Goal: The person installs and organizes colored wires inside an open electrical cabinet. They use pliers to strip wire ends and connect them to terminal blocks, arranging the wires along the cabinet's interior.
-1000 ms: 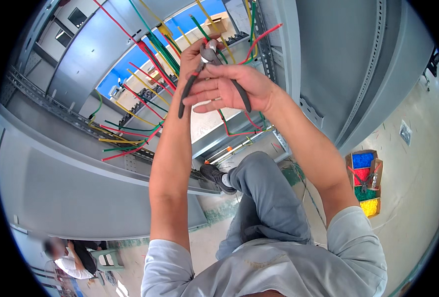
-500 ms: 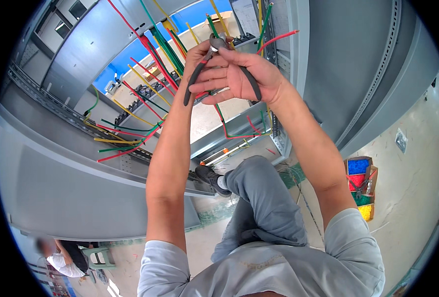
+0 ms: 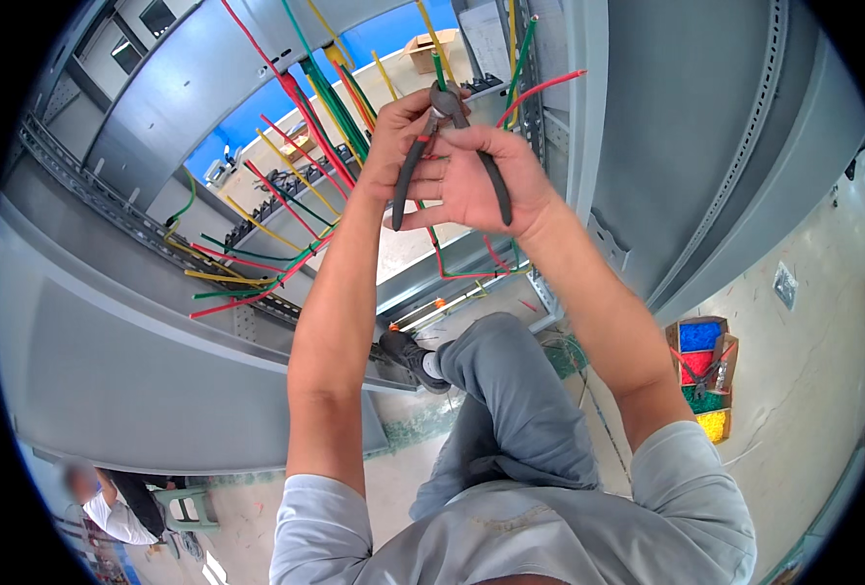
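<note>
My right hand [image 3: 486, 190] holds cable cutters [image 3: 499, 185] with dark grips, palm turned up and fingers reaching between the spread handles. The cutter head is up at a green wire [image 3: 439, 68], whose cut end sticks out just above the jaws. Behind the cutters my left hand [image 3: 398, 136] is closed, its fingers curled around at the green wire; the cutters and my right hand partly hide its grip. A red wire [image 3: 549, 82] juts out to the right of the jaws, and a yellow wire [image 3: 432, 39] rises close behind them.
A grey metal cabinet frame [image 3: 588, 136] surrounds the work, with bundles of red, green and yellow wires [image 3: 306, 127] on the left. On the floor at right lies a divided box [image 3: 725, 380] of coloured small parts. Another person [image 3: 115, 507] sits far lower left near a green stool [image 3: 187, 509].
The cutters and both hands have come slightly lower in the view. The cutter handles stand closer together than before, and more of the green wire's end shows above the jaws.
</note>
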`<state>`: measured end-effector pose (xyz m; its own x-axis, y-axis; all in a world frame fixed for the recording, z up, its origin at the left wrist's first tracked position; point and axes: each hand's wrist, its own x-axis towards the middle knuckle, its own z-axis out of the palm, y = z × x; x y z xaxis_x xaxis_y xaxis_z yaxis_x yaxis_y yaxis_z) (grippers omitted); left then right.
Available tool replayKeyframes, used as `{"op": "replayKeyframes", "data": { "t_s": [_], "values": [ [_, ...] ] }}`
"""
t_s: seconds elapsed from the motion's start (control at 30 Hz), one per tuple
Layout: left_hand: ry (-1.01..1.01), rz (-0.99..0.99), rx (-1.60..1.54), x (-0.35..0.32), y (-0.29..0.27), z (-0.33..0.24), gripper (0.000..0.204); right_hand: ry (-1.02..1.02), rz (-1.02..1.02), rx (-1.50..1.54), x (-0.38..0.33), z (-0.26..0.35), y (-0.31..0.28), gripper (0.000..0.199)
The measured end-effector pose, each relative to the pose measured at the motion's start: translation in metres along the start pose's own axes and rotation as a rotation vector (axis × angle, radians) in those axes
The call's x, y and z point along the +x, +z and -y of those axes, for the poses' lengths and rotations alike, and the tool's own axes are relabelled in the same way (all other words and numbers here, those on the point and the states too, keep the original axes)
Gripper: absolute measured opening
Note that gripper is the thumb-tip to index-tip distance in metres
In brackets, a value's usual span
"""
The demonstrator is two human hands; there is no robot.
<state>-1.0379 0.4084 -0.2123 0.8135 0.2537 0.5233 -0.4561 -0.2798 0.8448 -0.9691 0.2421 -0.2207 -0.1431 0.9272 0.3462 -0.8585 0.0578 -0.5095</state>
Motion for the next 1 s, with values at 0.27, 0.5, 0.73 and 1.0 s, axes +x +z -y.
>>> {"op": "replayKeyframes", "data": {
  "t_s": [0.27, 0.5, 0.73, 1.0],
  "values": [
    [0.0, -0.214, 0.076, 0.012, 0.009, 0.003, 0.029, -0.095, -0.086, -0.08, 0.028, -0.023, -0.008, 0.026],
    [0.244, -0.578, 0.503, -0.026, 0.045, -0.003, 0.041, -0.081, -0.017, -0.21, -0.084, -0.055, -0.009, 0.036],
    [0.065, -0.504, 0.826, -0.043, 0.075, 0.026, 0.059, -0.036, -0.596, -0.374, -0.192, -0.106, -0.074, 0.045],
    [0.071, -0.396, 0.049, 0.036, 0.037, 0.037, 0.049, 0.169, -0.367, -0.435, -0.193, -0.079, -0.04, 0.058]
  ]
}}
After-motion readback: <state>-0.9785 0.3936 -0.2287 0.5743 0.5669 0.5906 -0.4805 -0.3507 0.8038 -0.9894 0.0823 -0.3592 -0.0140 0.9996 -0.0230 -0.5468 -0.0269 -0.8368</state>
